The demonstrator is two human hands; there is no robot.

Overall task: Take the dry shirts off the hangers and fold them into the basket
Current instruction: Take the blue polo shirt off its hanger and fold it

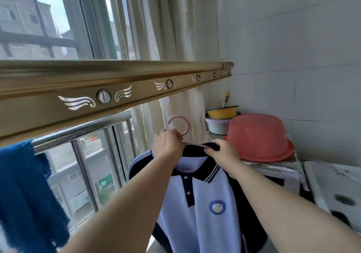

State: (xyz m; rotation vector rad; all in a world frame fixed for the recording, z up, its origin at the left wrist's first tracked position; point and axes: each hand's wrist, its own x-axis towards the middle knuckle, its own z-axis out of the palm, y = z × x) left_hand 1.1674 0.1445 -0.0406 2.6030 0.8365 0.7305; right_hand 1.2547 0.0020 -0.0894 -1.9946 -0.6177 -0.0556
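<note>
A white polo shirt [203, 209] with a dark navy collar, sleeves and a round blue badge hangs on a pink hanger [180, 122], held below the golden drying rail [121, 81], its hook off the rail. My left hand [168, 144] grips the hanger at the base of its hook. My right hand [222, 151] pinches the dark collar and the hanger's arm at the shirt's right shoulder. A blue garment [25, 190] hangs at the far left. No basket is in view.
A steel railing [82, 129] and window run along the left, with pale curtains behind. At the right, an upturned red basin [259, 137] and stacked bowls [220, 116] sit on a ledge. A white washing machine top [332, 186] is at the right edge.
</note>
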